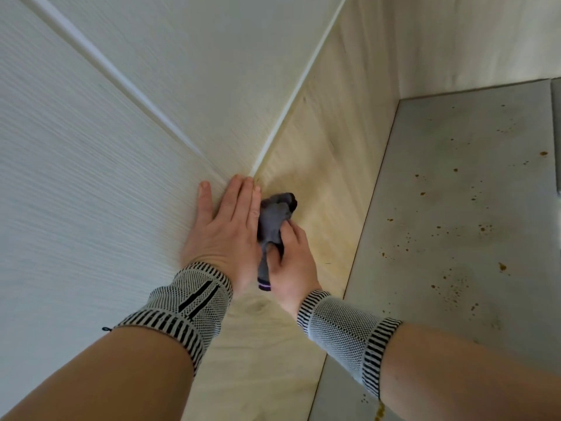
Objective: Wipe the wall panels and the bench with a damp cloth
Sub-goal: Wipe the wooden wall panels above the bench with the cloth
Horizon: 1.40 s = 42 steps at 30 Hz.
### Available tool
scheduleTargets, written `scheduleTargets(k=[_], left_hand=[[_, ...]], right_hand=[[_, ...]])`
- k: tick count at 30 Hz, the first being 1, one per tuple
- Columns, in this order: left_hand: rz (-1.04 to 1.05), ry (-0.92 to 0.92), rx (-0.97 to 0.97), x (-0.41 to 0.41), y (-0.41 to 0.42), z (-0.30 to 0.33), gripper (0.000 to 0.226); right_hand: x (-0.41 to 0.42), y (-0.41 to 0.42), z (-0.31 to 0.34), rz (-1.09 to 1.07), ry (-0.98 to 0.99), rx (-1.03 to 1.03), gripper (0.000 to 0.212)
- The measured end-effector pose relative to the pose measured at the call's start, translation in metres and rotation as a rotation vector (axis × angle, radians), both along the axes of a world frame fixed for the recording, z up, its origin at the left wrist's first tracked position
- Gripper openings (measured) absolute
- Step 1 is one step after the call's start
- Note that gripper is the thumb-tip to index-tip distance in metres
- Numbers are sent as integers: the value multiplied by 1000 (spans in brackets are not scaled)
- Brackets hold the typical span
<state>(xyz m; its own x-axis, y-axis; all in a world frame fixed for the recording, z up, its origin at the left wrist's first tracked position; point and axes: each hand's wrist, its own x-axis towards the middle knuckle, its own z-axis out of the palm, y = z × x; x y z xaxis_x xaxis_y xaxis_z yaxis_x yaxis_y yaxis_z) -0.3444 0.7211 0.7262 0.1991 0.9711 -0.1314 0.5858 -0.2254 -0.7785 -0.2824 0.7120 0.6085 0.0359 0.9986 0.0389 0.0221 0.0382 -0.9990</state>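
Left hand (pixel 226 221) flat, fingers straight and together, palm pressed on the white ribbed wall panel (pixel 91 165) at its lower edge, fingertips reaching the corner where the panels meet the bench; nothing held. Right hand (pixel 291 262) clenched around a bunched grey-purple cloth (pixel 274 217), pressing it onto the pale wood-grain bench (pixel 328 177) in its far corner, just beside the left hand's little finger; cloth's hemmed tail hangs over the right wrist. Both wrists wear black-and-white knitted wristbands (pixel 343 326). Right of the bench's edge: grey floor (pixel 455 208) speckled with brown spots.
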Motion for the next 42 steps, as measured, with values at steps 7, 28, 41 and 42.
scheduleTargets(k=[7, 28, 41, 42], left_hand=[[-10, -4, 26, 1, -1, 0, 73], [67, 121, -154, 59, 58, -48, 64], [63, 114, -235, 73, 81, -104, 63], [63, 113, -244, 74, 83, -108, 64]], right_hand=[[11, 25, -21, -7, -70, -303, 39], [60, 107, -94, -30, 56, -707, 34], [60, 111, -152, 39, 180, -793, 44], [60, 116, -158, 84, 115, -855, 46]])
